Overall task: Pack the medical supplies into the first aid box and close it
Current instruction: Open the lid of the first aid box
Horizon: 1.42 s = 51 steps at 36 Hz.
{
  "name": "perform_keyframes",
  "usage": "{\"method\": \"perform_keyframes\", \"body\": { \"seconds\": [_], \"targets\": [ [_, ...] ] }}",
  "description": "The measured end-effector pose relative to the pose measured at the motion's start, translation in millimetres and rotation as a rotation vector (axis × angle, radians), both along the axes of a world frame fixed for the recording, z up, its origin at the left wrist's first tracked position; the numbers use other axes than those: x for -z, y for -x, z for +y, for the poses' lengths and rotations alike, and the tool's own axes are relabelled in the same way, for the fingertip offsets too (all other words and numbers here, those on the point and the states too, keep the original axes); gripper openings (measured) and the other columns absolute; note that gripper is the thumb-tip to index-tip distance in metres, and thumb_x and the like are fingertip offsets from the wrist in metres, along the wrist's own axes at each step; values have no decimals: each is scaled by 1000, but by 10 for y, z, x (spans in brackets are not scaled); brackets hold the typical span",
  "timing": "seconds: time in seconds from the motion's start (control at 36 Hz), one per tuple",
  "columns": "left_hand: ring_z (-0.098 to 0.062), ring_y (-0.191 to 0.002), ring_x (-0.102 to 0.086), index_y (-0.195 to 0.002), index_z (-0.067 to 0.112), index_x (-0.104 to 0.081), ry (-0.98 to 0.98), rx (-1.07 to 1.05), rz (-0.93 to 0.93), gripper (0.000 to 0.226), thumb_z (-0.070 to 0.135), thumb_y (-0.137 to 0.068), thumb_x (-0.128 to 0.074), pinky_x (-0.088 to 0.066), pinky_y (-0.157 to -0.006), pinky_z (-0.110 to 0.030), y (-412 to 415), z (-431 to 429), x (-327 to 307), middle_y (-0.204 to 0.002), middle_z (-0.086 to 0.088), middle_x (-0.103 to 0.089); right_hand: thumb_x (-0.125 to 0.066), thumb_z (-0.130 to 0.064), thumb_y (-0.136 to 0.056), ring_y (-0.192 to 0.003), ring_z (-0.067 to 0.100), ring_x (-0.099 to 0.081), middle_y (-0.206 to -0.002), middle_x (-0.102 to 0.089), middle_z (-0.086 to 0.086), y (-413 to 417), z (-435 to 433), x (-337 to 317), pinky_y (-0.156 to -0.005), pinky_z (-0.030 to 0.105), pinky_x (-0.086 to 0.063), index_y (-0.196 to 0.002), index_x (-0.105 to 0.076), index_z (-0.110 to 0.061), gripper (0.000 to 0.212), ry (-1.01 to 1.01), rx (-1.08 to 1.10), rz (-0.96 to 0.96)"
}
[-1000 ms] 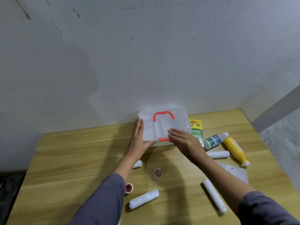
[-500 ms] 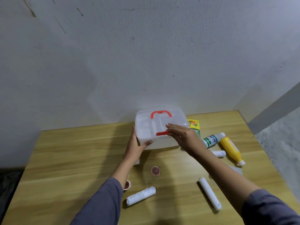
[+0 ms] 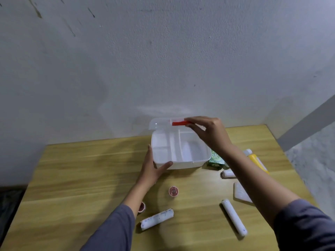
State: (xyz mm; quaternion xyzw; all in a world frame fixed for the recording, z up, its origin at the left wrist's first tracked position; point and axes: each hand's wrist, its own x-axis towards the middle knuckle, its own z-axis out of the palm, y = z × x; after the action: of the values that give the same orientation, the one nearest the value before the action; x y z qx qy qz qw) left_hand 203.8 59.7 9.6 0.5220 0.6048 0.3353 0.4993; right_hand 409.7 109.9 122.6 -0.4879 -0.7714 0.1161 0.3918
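Observation:
The translucent white first aid box point(image 3: 181, 163) stands open near the table's back edge, its divided inside bare. Its lid point(image 3: 159, 122) is swung up almost upright. My right hand point(image 3: 208, 132) pinches the lid's red latch point(image 3: 179, 123) at the top. My left hand point(image 3: 152, 169) braces the box's front left corner. On the table lie two white bandage rolls point(image 3: 156, 219) point(image 3: 233, 217), two small red tape rolls point(image 3: 173, 191) point(image 3: 141, 207), a green carton point(image 3: 215, 160), a yellow bottle point(image 3: 257, 161), a white tube point(image 3: 227, 173) and a clear packet point(image 3: 241, 192).
The wooden table point(image 3: 81, 178) stands against a white wall point(image 3: 163, 60). Its right edge drops to a grey floor point(image 3: 315, 169). My right forearm crosses above the supplies on the right and hides part of them.
My right hand has lifted the lid from shut to nearly upright, exposing the compartments. My left hand stays against the box's left front corner. The view has tilted slightly.

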Motion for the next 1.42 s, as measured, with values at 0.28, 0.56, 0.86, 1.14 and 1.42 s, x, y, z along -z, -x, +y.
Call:
{"method": "perform_keyframes", "body": {
  "seconds": [0.28, 0.56, 0.86, 1.14, 1.42],
  "targets": [
    [-6, -127, -29, -148, 18, -6, -29, -57, 31, 93, 29, -81, -69, -29, -100, -21, -62, 75, 37, -150, 1, -27, -65, -21, -85, -108, 20, -65, -115, -69, 7, -38, 522, 51, -105, 36, -38, -110, -69, -12, 27, -10, 188, 53],
    [-10, -143, -11, -148, 21, -1, -32, -37, 52, 94, 37, -82, -66, -20, -104, -21, -36, -42, 80, -157, 5, -8, -68, -11, -82, -99, 10, -61, -114, -68, 15, -263, 569, 223, -88, -1, -38, -108, -68, -4, 27, 42, 345, 270],
    [-3, -142, -11, -148, 31, -2, -23, -2, 45, 103, 53, -73, -69, -20, -117, -36, 79, -190, 90, -157, 12, -9, -68, -13, -82, -76, -25, -56, -104, -72, 10, -232, 754, 307, -80, 6, -46, -102, -71, -3, 22, 138, 404, 506],
    [-2, -142, -5, -147, 28, 6, -25, 16, 81, 121, 63, -62, -71, -14, -115, -29, 81, -160, 104, -157, 13, 0, -54, -29, -93, -123, 19, -51, -134, -56, 10, -420, 212, 684, -101, 30, -44, -131, -50, -7, 44, 405, 547, 483],
    [-5, -142, -18, -146, 36, -1, -51, 18, 89, 120, 67, -56, -73, -27, -114, -46, 142, -114, 203, -156, 13, -14, -63, -40, -83, -127, 34, -40, -139, -38, 17, -616, -38, 1272, -99, 47, -40, -140, -27, -8, 76, 758, 596, 137]
  ]
}}
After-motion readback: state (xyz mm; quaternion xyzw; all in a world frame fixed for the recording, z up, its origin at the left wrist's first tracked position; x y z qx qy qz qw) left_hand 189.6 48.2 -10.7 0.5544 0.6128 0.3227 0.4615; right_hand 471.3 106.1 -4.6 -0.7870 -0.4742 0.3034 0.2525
